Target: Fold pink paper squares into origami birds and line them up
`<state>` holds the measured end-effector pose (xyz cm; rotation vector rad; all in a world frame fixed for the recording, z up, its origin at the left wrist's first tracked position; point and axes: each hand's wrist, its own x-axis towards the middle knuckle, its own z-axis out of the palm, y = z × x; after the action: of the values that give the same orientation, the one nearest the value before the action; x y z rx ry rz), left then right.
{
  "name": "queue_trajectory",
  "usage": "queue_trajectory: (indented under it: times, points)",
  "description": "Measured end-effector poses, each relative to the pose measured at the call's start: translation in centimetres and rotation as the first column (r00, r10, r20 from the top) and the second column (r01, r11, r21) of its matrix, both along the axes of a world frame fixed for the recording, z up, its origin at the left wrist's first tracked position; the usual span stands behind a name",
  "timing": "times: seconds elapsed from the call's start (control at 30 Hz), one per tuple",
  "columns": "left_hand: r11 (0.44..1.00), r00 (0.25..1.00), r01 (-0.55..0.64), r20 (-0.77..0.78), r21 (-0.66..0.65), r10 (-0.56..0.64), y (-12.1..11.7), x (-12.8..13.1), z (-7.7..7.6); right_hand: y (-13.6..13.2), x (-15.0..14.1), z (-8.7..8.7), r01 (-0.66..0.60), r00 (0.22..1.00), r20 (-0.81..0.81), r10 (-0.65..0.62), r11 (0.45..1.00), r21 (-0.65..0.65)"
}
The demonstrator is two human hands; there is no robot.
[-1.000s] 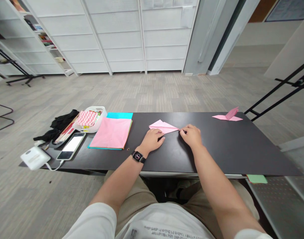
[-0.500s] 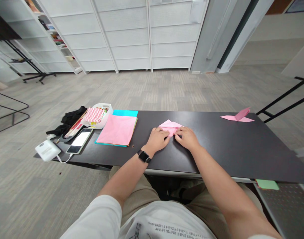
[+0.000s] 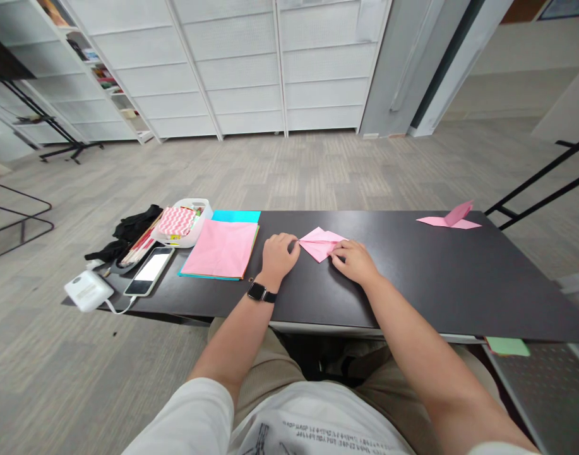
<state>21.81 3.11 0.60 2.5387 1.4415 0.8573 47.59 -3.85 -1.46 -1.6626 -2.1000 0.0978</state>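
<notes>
Counted one folded pink paper piece [image 3: 320, 242] on a dark rectangular tabletop [image 3: 435, 278], between two bare hands.

Saw left hand [image 3: 278, 256] half-curled, fingertips at the paper's left tip; saw right hand [image 3: 356, 261] curled inward, fingertips over the paper's right part, partly hidden there. Could not tell pinch from press for either. Also counted one winged pink folded-paper figure [image 3: 454, 218] at far right, one stack of square coloured sheets [image 3: 221, 248], one white-edged phone [image 3: 149, 272], one white plastic basket [image 3: 205, 220]. Could not count sheets within stack, nor make out basket contents fully.
</notes>
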Motion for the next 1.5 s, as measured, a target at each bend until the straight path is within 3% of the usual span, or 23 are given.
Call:
queue_trajectory:
  times: [0.17,0.27,0.37,0.53,0.9,1.27,1.5]
  points:
    - [0.946,0.947,0.32,0.008,0.048,-0.321,-0.4,1.9,-0.6,-0.1,-0.2,0.2,-0.041,0.999,-0.003,0.041,0.999,0.029]
    - [0.916,0.914,0.402,-0.06,-0.006,-0.401,-0.7,3.0,-1.1,-0.3,-0.5,0.3,-0.09,0.996,-0.02,0.091,0.995,0.031]
    - [0.916,0.911,0.398,-0.098,-0.043,-0.4,-0.8,3.1,-1.5,-0.3,-0.2,0.2,-0.057,0.997,-0.057,0.06,0.997,0.054]
    - [0.933,0.926,0.36,-0.111,-0.024,-0.361,-0.8,2.7,-1.6,0.1,1.4,-0.4,0.145,0.981,-0.14,-0.131,0.984,0.098]
    - [0.944,0.939,0.325,-0.104,-0.052,-0.329,-0.5,2.4,-1.4,-0.1,1.4,-0.3,0.092,0.992,-0.088,-0.096,0.995,-0.038]
    - [0.955,0.947,0.292,-0.121,-0.06,-0.297,-0.3,2.4,-1.9,-0.1,1.0,-0.5,0.036,0.994,-0.1,-0.032,0.999,0.037]
    - [0.932,0.933,0.359,0.004,-0.042,-0.359,-1.3,2.1,-0.4,0.2,1.6,0.1,0.127,0.978,-0.175,-0.114,0.99,0.064]
